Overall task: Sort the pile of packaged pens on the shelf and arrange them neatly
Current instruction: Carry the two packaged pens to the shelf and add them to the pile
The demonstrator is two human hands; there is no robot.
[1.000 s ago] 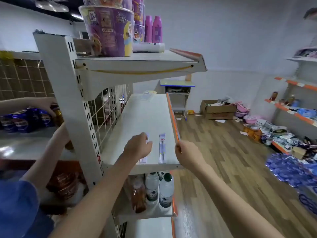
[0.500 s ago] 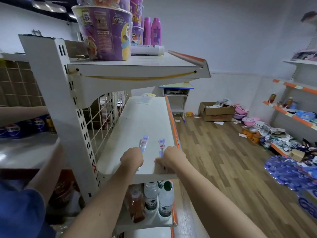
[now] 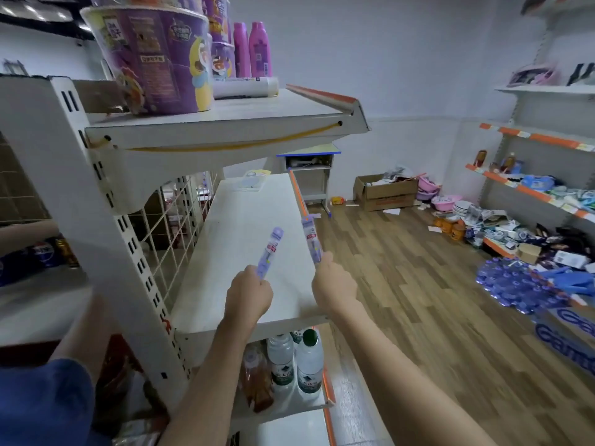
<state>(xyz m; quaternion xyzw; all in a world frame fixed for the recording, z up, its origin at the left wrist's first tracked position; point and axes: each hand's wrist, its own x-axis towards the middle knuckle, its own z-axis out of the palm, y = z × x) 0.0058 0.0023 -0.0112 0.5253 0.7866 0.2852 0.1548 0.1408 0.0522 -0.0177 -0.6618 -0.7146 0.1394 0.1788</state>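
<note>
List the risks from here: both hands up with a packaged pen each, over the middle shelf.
1. Each pen pack is pinched only at its lower end: the left hand holds one pen pack, the right hand the other pack. Either could slip or swing.
2. The right pack hangs near the shelf's orange edge; if dropped, it may fall to the floor.
3. Laid down crooked, they would need realigning.

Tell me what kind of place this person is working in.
Probably a small shop or its stockroom: metal retail shelving with orange price strips, bottled water on a lower shelf, large purple tubs up top, and goods piled on the floor.
</note>
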